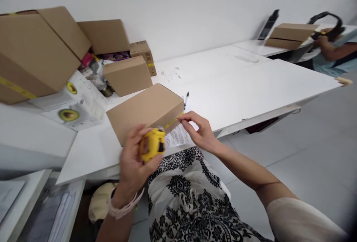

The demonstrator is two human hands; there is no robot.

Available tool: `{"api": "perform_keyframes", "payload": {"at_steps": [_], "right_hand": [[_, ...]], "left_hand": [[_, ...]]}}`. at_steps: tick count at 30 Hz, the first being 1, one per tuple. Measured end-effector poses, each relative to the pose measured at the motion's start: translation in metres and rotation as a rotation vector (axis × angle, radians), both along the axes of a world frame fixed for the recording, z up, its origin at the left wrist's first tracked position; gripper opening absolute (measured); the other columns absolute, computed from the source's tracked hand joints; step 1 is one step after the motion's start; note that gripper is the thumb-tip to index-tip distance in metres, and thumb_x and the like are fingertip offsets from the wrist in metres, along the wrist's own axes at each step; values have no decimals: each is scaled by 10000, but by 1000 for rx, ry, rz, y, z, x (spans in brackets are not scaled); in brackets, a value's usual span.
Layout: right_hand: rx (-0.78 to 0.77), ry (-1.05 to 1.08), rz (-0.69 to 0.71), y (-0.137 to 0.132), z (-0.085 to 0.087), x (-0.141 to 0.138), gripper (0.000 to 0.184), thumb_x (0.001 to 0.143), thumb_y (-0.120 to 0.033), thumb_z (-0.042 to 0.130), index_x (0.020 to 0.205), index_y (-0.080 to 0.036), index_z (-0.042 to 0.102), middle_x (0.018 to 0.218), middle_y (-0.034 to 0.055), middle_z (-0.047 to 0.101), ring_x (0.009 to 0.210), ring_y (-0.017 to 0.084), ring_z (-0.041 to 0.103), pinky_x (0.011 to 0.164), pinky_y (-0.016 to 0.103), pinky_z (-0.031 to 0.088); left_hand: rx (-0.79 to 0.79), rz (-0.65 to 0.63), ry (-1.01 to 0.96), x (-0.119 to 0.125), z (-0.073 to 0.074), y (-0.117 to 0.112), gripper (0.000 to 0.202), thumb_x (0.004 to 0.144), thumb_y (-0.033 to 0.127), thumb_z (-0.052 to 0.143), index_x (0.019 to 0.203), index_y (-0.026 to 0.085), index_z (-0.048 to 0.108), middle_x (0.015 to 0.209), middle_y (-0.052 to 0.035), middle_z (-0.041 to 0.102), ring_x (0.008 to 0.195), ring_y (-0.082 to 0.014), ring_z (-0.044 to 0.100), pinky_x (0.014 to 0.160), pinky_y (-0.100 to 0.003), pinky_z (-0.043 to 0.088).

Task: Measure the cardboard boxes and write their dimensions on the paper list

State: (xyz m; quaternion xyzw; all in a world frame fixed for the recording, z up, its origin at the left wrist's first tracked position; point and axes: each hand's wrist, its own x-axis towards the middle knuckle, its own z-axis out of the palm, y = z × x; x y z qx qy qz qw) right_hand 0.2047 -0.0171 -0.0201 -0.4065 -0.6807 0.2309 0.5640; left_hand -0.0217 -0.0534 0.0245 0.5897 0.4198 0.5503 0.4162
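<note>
In my left hand (135, 164) is a yellow tape measure (152, 144), slightly blurred, with the fingers wrapped round its case. Its yellow blade (173, 121) stretches along the near right side of a closed cardboard box (145, 110). At the blade's far end, by the box's right corner, my right hand (199, 130) pinches the tip between thumb and finger. A printed sheet (177, 138) lies partly under the box. Behind the box's right corner lies a black-and-white pen (186, 100).
A large carton (33, 48) rests on white boxes with avocado pictures (75, 113) at the left. Behind stand an open, filled carton (126, 74) and a small box (143, 54). The white table (223, 82) runs right, where another person's arm (329, 50) is near a carton (291, 35).
</note>
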Motion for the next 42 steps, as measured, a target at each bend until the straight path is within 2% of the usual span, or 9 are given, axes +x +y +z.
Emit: {"api": "perform_keyframes", "payload": {"at_steps": [5, 11, 14, 17, 21, 26, 33, 37, 42], "right_hand": [[-403, 245, 386, -8, 24, 4, 265, 983, -424, 576, 1074, -235, 738, 866, 32, 696, 787, 144, 642, 756, 342, 559], [-434, 248, 406, -11, 23, 10, 251, 935, -438, 658, 1076, -242, 724, 944, 39, 699, 834, 149, 633, 756, 332, 541], [-414, 263, 381, -10, 23, 10, 203, 880, -416, 737, 944, -229, 688, 824, 1, 649, 717, 121, 564, 655, 292, 488], [-495, 245, 511, -5, 26, 17, 247, 871, -437, 739, 828, -222, 627, 692, -33, 555, 604, 103, 475, 566, 274, 434], [-528, 240, 570, 22, 43, 44, 276, 862, -486, 699, 790, -241, 595, 700, -15, 545, 586, 124, 464, 551, 311, 427], [-482, 334, 180, 103, 62, 79, 294, 874, -485, 560, 719, -237, 535, 698, 30, 521, 679, 177, 489, 606, 353, 389], [-717, 519, 297, 192, 24, 60, 243, 815, -355, 630, 714, -222, 453, 663, -8, 478, 604, 127, 393, 574, 285, 345], [-762, 523, 339, 202, 3, 35, 213, 834, -317, 613, 710, -212, 475, 658, -14, 496, 600, 122, 390, 605, 282, 366], [-755, 464, 331, 198, -3, 20, 238, 787, -375, 683, 729, -197, 536, 723, 7, 570, 691, 148, 504, 703, 300, 435]], "left_hand": [[46, -173, 105, 30, -13, 5, 849, 681, 141, 864, 1434, 292, 502, 1253, -90, 667, 1136, -286, 640, 1020, -413, 503], [-12, -207, 159, 29, -18, 12, 859, 717, 189, 854, 1475, 297, 464, 1266, -83, 659, 1092, -266, 653, 974, -392, 514], [-87, -257, 152, 28, -18, 10, 837, 741, 228, 842, 1481, 305, 460, 1263, -82, 664, 1083, -260, 652, 964, -380, 517], [-140, -292, 95, 24, -13, 7, 779, 755, 250, 830, 1456, 299, 493, 1247, -90, 680, 1085, -267, 657, 957, -378, 528], [-91, -69, 88, 2, 3, 6, 535, 707, 248, 835, 1219, 256, 682, 1237, -82, 682, 1016, -275, 677, 862, -365, 569], [14, 373, 73, -63, 25, 18, 353, 705, 248, 749, 1058, 244, 765, 967, -28, 719, 885, -226, 648, 696, -281, 534], [-189, 428, 107, -123, 32, 40, 242, 714, 359, 781, 891, 196, 808, 821, -45, 719, 685, -170, 572, 467, -228, 366], [-225, 415, 138, -130, 24, 46, 355, 686, 453, 805, 910, 178, 814, 801, -60, 726, 662, -166, 576, 461, -214, 376], [-229, 388, 168, -132, 22, 51, 391, 686, 474, 807, 924, 164, 817, 826, -72, 742, 674, -168, 597, 466, -203, 391]]}}
